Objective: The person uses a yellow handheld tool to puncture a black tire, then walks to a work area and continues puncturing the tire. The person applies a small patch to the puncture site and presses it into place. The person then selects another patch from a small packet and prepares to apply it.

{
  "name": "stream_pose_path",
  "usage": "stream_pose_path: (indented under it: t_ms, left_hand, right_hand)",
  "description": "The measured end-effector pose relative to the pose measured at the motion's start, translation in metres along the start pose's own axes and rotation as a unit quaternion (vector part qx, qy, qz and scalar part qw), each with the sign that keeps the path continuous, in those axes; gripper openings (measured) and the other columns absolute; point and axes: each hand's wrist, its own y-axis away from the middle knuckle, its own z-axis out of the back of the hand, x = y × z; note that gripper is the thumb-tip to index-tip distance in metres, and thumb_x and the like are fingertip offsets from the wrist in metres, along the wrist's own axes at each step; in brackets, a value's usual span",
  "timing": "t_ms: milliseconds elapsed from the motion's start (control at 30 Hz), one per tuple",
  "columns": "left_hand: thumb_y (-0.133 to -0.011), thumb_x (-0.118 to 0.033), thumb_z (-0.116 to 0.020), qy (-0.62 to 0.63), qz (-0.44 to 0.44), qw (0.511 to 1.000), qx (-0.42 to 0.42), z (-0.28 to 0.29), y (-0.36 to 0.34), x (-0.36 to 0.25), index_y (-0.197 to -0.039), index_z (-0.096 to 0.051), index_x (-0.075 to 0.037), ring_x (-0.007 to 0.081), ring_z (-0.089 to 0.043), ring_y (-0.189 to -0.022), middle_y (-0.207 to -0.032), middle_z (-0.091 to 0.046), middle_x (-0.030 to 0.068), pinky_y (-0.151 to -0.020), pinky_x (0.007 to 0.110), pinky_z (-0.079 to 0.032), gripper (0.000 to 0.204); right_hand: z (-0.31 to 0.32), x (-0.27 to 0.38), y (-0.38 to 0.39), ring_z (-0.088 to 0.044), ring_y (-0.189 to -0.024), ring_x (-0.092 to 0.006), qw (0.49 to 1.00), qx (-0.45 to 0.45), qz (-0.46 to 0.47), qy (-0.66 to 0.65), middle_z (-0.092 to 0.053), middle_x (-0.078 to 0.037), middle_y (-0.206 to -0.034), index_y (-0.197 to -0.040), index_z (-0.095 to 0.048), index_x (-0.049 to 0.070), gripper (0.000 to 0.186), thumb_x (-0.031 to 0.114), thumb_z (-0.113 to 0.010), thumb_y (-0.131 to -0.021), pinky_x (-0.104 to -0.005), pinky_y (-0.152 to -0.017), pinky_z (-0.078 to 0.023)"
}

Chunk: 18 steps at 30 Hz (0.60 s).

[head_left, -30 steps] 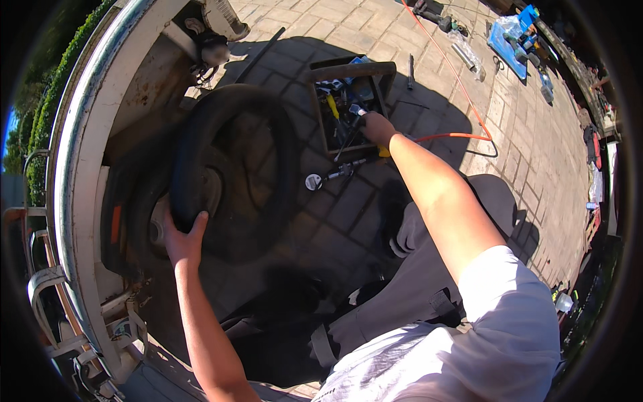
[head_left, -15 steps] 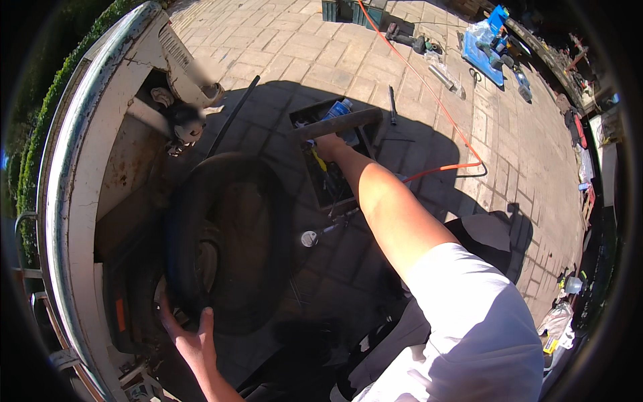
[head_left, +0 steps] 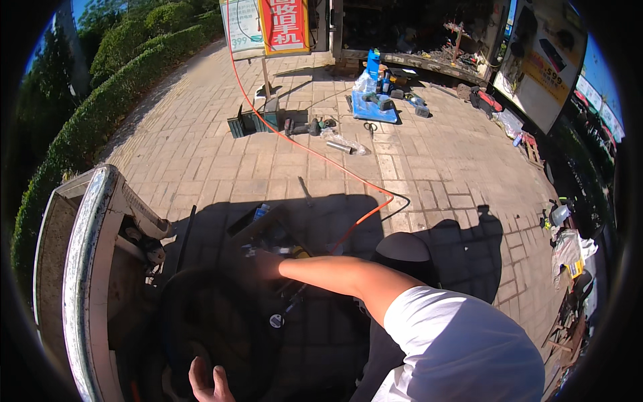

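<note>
My right hand (head_left: 266, 265) is in deep shade beside an open tool box (head_left: 236, 231) and smeared by motion. Small pale, shiny bits (head_left: 250, 252) show at its fingers; whether it grips them is unclear. A blue can (head_left: 261, 212) stands out inside the box. At the lower edge my left hand (head_left: 209, 383) has thumb and finger spread, close to a black tyre (head_left: 201, 315). Contact with the tyre is too dark to make out. On the paving near my right forearm lies a round white-faced gauge (head_left: 276, 321) attached to a thin metal stem.
A white vehicle body (head_left: 86, 268) stands on the left. An orange hose (head_left: 321, 159) crosses the paving. Farther off are a dark green case (head_left: 249, 122), a power tool (head_left: 305, 126), a metal tube (head_left: 339, 147) and a blue tray (head_left: 374, 107) with tools.
My view has tilted up, bringing in the far paving and signboards. My right hand has come out of the tool box toward the tyre. My left hand sits lower in view.
</note>
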Motion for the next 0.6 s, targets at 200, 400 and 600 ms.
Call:
stream_pose_path:
  t_ms: [200,400,600]
  left_hand:
    - [-0.092,-0.054,-0.073,0.334,0.385,0.844,0.164,-0.064,0.006,0.068,-0.142,-0.048,0.002,0.0380,-0.052,-0.133,-0.147,-0.050,0.0245,-0.111,0.052,-0.044,0.079]
    - [-0.097,-0.058,-0.061,0.524,0.428,0.704,0.217,-0.091,0.027,0.078,-0.134,-0.055,0.001,0.0347,-0.060,-0.120,-0.132,-0.061,0.0207,-0.105,0.050,-0.047,0.070]
    - [-0.098,-0.004,-0.054,0.451,0.326,0.827,0.085,-0.083,0.057,0.058,-0.107,-0.061,0.001,0.0216,-0.068,-0.080,-0.094,-0.066,0.0092,-0.068,0.033,-0.056,0.012]
  right_hand:
    - [0.073,0.109,0.123,-0.064,-0.113,-0.0444,0.987,0.150,0.004,-0.056,-0.064,-0.032,-0.121,-0.091,-0.073,-0.009,0.026,0.015,-0.068,-0.084,-0.0445,-0.093,-0.054]
    - [0.094,0.210,0.247,-0.061,-0.116,-0.0417,0.955,0.138,0.235,-0.118,-0.034,-0.024,-0.151,-0.132,-0.046,-0.015,0.056,0.011,-0.071,-0.090,-0.0475,-0.096,-0.053]
    - [0.083,0.222,0.276,-0.066,-0.103,-0.0378,0.930,0.080,0.332,-0.136,-0.056,-0.019,-0.124,-0.111,-0.064,-0.005,0.032,0.014,-0.074,-0.087,-0.0444,-0.087,-0.055]
